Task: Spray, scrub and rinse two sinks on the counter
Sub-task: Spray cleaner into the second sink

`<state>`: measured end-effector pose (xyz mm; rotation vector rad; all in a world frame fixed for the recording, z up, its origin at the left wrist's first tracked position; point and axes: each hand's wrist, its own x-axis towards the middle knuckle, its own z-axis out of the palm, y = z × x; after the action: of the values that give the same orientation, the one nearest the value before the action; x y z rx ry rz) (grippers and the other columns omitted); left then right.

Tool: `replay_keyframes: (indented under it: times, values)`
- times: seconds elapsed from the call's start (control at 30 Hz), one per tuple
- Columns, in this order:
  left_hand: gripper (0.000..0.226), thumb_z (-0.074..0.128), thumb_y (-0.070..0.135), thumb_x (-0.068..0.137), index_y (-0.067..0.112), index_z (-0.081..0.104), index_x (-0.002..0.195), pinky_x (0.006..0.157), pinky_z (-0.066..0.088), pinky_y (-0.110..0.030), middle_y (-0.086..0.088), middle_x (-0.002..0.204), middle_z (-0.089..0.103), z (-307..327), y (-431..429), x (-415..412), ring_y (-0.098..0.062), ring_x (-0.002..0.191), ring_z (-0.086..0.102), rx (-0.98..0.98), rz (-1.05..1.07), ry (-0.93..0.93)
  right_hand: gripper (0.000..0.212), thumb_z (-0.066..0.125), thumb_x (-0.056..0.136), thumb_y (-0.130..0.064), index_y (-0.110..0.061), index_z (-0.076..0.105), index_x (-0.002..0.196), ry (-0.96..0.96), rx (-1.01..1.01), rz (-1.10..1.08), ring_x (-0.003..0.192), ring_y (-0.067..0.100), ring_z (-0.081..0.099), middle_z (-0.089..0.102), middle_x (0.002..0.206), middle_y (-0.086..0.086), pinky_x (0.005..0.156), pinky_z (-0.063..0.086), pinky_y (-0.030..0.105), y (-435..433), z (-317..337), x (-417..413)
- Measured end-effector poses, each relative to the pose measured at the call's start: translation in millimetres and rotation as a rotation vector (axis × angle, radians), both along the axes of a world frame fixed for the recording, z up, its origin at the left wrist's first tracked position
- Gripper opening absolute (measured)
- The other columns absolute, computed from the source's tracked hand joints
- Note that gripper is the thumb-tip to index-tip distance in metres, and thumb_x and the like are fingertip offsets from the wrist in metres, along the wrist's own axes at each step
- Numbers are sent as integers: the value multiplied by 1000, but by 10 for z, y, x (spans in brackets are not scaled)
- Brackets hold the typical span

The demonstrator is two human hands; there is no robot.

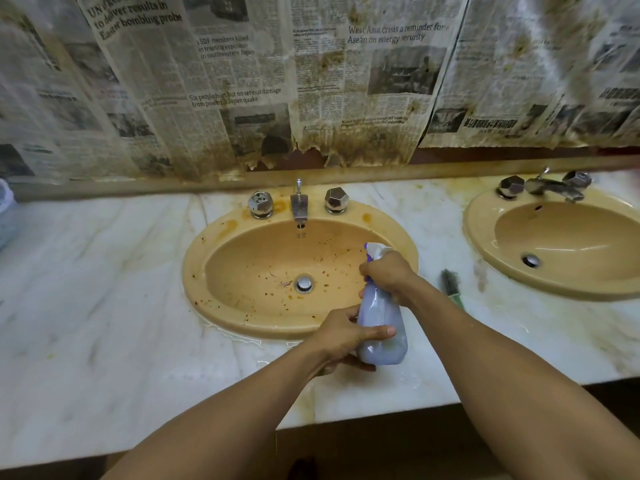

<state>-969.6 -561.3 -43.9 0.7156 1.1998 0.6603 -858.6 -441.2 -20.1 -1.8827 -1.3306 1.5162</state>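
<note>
The left hand (pixel 341 336) wraps the lower body of the spray bottle (pixel 381 317), with the thumb across its front and the fingers curled beneath. The right hand (pixel 386 271) is clamped on the bottle's neck and trigger head. Held this way, the bottle tilts over the front right rim of the stained sink (pixel 194 271), its base toward the counter's (pixel 104 306) front edge and its nozzle toward the bowl.

Brown specks dot that bowl around the drain plug (pixel 304 284). The tap (pixel 299 206) and two knobs stand along the sink's back rim, well apart from the hands.

A brush (pixel 450 282) lies on the marble just right of the right forearm, in the narrow strip between the two sinks. The second sink (pixel 478 244) sits toward the counter's right end, and the frame cuts off part of it.

A wide stretch of marble runs from the stained sink's left rim toward the counter's left end. Both forearms cross the front edge. Stained newspaper (pixel 207 81), torn along its bottom, hangs above the back edge.
</note>
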Motion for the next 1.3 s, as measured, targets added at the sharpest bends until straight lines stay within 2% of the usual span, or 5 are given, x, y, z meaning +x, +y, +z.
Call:
replay_keyframes:
  times: [0.27, 0.4, 0.67, 0.83, 1.3]
  values:
    - [54, 96, 32, 68, 23, 74, 117, 81, 63, -55, 0, 111, 77, -36, -138, -8, -27, 105, 72, 14, 72, 30, 21, 65, 80, -6, -11, 58, 99, 71, 31, 84, 63, 38, 74, 63, 83, 16, 70, 62, 58, -82, -81, -39]
    - [54, 95, 33, 70, 24, 73, 118, 78, 64, -54, -1, 113, 76, -73, -251, -8, -29, 106, 71, 21, 122, 34, 57, 60, 78, -9, -43, 50, 122, 32, 28, 185, 61, 33, 73, 63, 80, 9, 73, 63, 55, -112, -89, -155]
    - [59, 95, 35, 69, 28, 70, 123, 86, 62, -55, 4, 112, 76, -172, -455, -296, -28, 109, 70, 44, 236, 43, 59, 68, 76, -12, -8, 53, 133, 118, -5, 313, 64, 36, 74, 62, 97, 14, 73, 61, 61, -310, -11, -551]
    - [77, 97, 45, 60, 28, 67, 129, 86, 62, -53, 4, 117, 75, -192, -613, -534, -27, 111, 69, 78, 306, 86, 39, 58, 78, -11, -8, 62, 116, 46, 33, 377, 64, 33, 75, 66, 85, 11, 71, 59, 39, -414, 17, -915]
    - [74, 98, 44, 56, 25, 71, 123, 83, 63, -54, 2, 110, 77, -141, -1067, -1342, -27, 106, 72, 92, 495, 150, 28, 59, 64, -22, -20, 59, 92, 43, 114, 537, 68, 36, 73, 59, 79, 8, 61, 57, 43, -699, -36, -1957]
